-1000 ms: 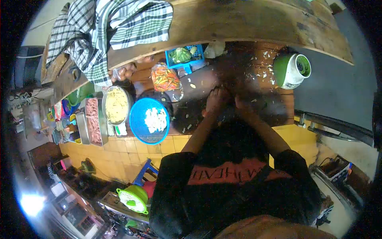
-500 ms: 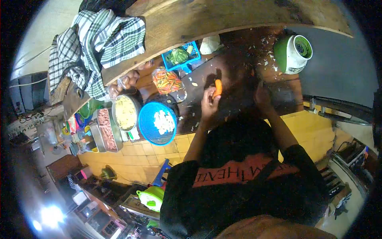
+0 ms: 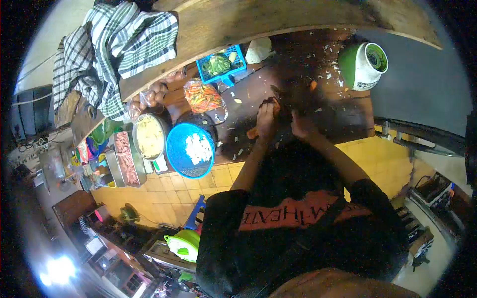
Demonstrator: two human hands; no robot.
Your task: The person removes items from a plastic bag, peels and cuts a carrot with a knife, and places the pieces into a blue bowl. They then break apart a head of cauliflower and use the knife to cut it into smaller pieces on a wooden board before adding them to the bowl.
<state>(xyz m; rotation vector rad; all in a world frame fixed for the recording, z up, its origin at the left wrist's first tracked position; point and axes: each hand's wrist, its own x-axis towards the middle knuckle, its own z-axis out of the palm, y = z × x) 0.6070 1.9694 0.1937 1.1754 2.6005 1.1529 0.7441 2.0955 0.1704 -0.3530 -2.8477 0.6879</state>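
My left hand (image 3: 266, 119) is closed around a carrot (image 3: 252, 133), whose orange end shows below the hand near the wrist. The rest of it is mostly covered by the fingers. Beside it, my right hand (image 3: 302, 126) grips a dark-bladed knife (image 3: 276, 91); the blade slants up and left, close to the left fingertips, and its handle is hidden in the fist. A small orange carrot piece (image 3: 313, 85) lies on the dark wooden table beyond my right hand.
To the left are a blue basket of white pieces (image 3: 198, 148), a bowl of yellow pieces (image 3: 150, 138), a meat tray (image 3: 126, 159), bagged chillies (image 3: 202, 97) and a blue basket of greens (image 3: 218, 64). A green-white appliance (image 3: 358, 67) stands far right; a plank shelf (image 3: 248, 22) overhangs.
My right hand has come left with the knife, next to my left hand. The carrot has turned from upright in the fingers to lying under my left hand. An orange piece now shows farther right.
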